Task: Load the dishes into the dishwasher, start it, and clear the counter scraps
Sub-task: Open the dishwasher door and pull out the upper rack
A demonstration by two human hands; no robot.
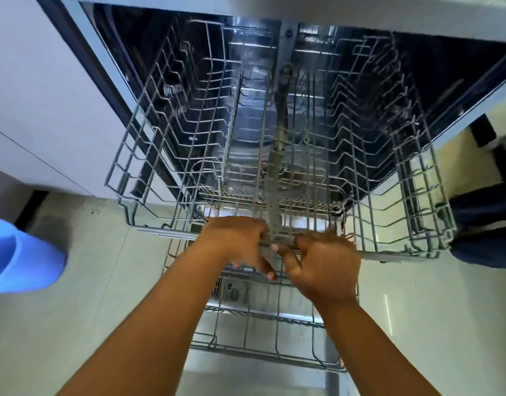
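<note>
Nearest, at lower centre of frame: two bare forearms rising toward mid-frame. Left hand (234,238) curled over the front rail of the upper rack (166,232), thumb tucked beneath, gripping it. Right hand (327,267) just beside, wrapped round the same rail; fingertips hidden behind the wire. Hands close together at the rack's centre line.

Below the wrists: lower rack (263,354), also drawn out, sitting over the open dishwasher door (260,381). Detergent dispenser (234,292) visible through the wires.

Mid-frame: upper rack pulled well out of the dishwasher tub (246,67), spanning most of the frame width. Rows of wire tines on left and right halves; grey spray arm (277,167) running along the centre, seen through the mesh.

Lower left: blue container (20,252), blurred, on pale tiled floor (103,281). Upper left: white cabinet front (31,95). Right edge, mid-height: dark blue fabric (486,224), too blurred to identify.

Farthest, upper centre: steel interior of the tub, under a pale counter edge (389,15) along the top.
</note>
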